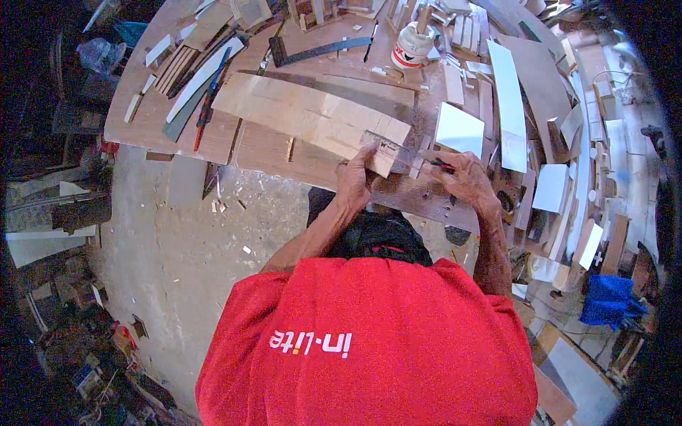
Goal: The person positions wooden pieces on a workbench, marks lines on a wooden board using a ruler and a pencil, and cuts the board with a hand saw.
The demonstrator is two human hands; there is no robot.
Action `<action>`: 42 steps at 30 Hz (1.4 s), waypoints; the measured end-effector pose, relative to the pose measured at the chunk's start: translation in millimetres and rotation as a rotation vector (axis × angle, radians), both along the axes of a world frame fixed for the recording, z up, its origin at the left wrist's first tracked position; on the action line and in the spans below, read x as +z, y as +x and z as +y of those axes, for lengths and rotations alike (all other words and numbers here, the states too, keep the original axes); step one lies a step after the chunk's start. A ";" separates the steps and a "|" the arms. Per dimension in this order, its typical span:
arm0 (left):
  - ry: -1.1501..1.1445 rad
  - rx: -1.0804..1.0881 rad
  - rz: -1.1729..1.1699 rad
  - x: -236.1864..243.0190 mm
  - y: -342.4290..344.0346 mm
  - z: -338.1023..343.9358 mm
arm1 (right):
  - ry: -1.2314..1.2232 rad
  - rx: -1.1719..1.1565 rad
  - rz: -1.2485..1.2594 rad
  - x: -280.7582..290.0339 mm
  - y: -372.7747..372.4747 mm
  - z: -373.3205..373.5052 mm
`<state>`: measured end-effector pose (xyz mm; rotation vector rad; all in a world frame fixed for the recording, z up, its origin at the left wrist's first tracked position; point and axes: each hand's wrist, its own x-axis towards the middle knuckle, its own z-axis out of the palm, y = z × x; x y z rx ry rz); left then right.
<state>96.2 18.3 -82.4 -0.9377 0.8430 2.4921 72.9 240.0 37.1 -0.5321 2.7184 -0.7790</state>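
A white tub (pixel 409 54) bore a red marking. Left of the tub lay a dark L-shaped square (pixel 328 50); farther left of it, narrow wooden strips (pixel 178 71). Right of the tub lay a long white panel (pixel 507 106); far lower right, a blue bundle (pixel 609 298).

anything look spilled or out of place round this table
Yes: small pale scraps lie scattered on the floor by the table's near edge, looking like dropped litter. No liquid spill stands out.

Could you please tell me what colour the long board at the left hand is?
The board is pale tan, best seen in the head view.
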 end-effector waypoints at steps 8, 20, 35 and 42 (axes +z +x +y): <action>0.015 0.018 0.078 -5.7 -1.3 1.5 | -0.132 -0.355 0.071 0.4 -14.1 2.5; -0.036 0.037 0.084 -14.7 -0.9 2.5 | -0.097 -0.187 0.065 -10.0 -29.8 -26.1; -0.025 0.024 0.066 5.3 1.0 2.8 | -0.059 -0.031 0.099 -47.2 -22.6 -23.4; -0.008 -0.054 0.098 -4.1 -0.3 0.7 | -0.116 -0.018 0.009 -37.6 -25.1 -26.2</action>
